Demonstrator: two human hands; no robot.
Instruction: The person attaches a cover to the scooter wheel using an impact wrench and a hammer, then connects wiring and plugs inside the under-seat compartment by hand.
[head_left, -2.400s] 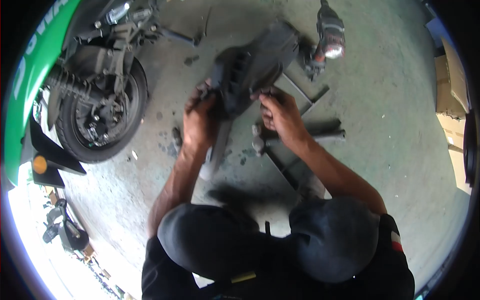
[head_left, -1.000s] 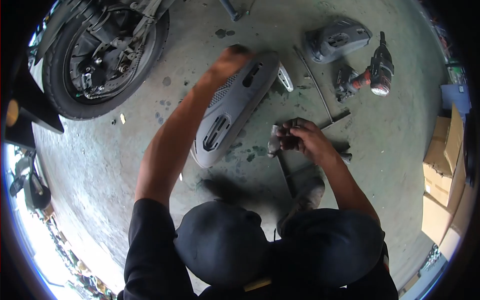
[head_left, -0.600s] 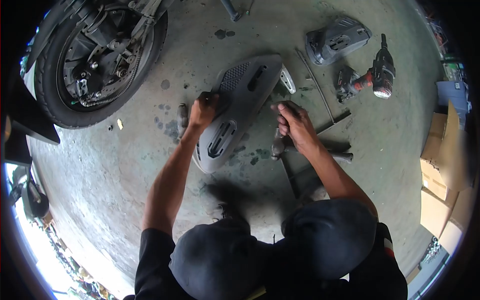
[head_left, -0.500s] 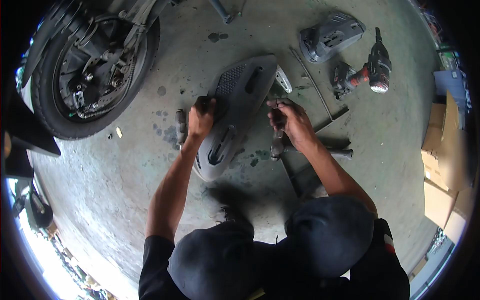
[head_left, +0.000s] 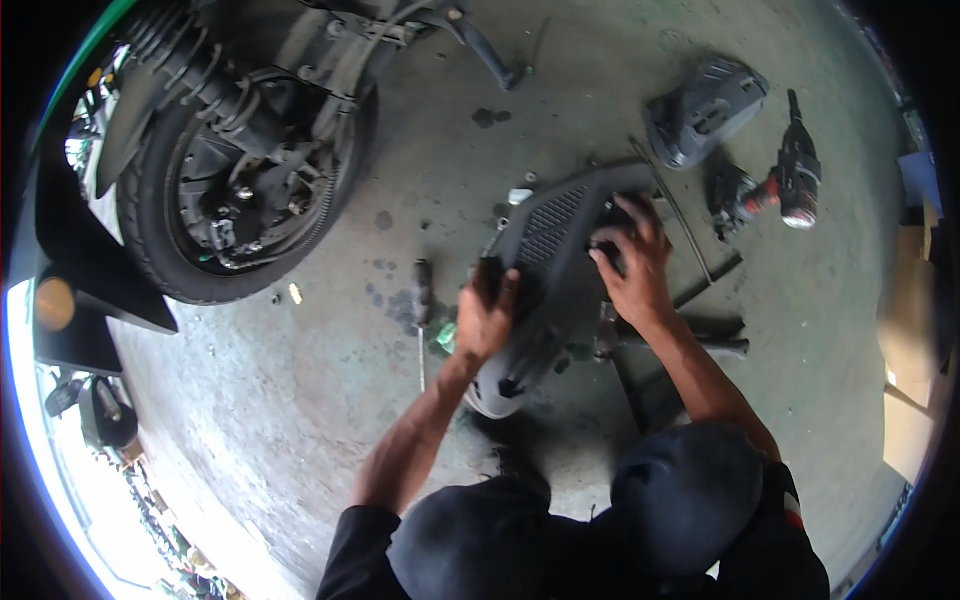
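A dark grey plastic cover panel (head_left: 553,225), with a ribbed patch and slots, lies slanted on the floor in front of me. My left hand (head_left: 487,312) is closed on its left edge, thumb on the top face. On the panel's upper right side, my right hand (head_left: 637,265) bends its fingers over the edge and a slot; its fingertips are partly hidden. A screwdriver (head_left: 422,285) rests to the left of my left hand. Below my right hand is a hammer (head_left: 608,335), its handle pointing right.
A motorcycle wheel (head_left: 240,200) stands at upper left. A second plastic cover (head_left: 706,112) and a cordless drill (head_left: 797,180) lie at upper right. Near them are a long metal rod (head_left: 683,222) and a T-handle bar (head_left: 725,272). Cardboard boxes (head_left: 908,330) line the right side.
The panel has shifted right across the floor, uncovering small pieces on its left. My right hand has come from beside the panel onto it. The whole view has shifted slightly.
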